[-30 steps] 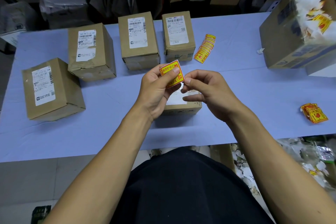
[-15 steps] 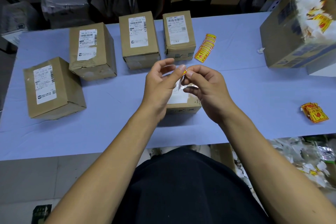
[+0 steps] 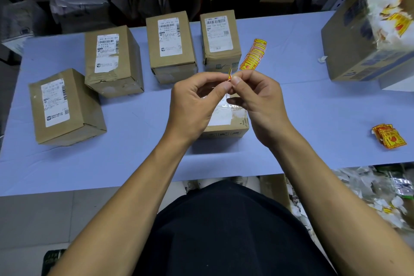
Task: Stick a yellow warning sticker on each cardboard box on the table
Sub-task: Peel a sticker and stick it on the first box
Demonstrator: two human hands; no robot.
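My left hand and my right hand meet above the table's middle, both pinching one yellow warning sticker, seen edge-on between the fingertips. Right under the hands lies a small cardboard box, mostly hidden by them. Several more cardboard boxes with white labels stand behind: one at the far left, then a second, a third and a fourth. No yellow sticker shows on their visible faces.
A fanned strip of yellow stickers lies right of the boxes. A loose pile of stickers sits near the right edge. A big carton full of paper scraps stands at the far right on the blue table. Litter lies on the floor.
The sticker faced me flat in the left hand a second ago. Both hands have since closed on it and turned it edge-on, rising slightly.
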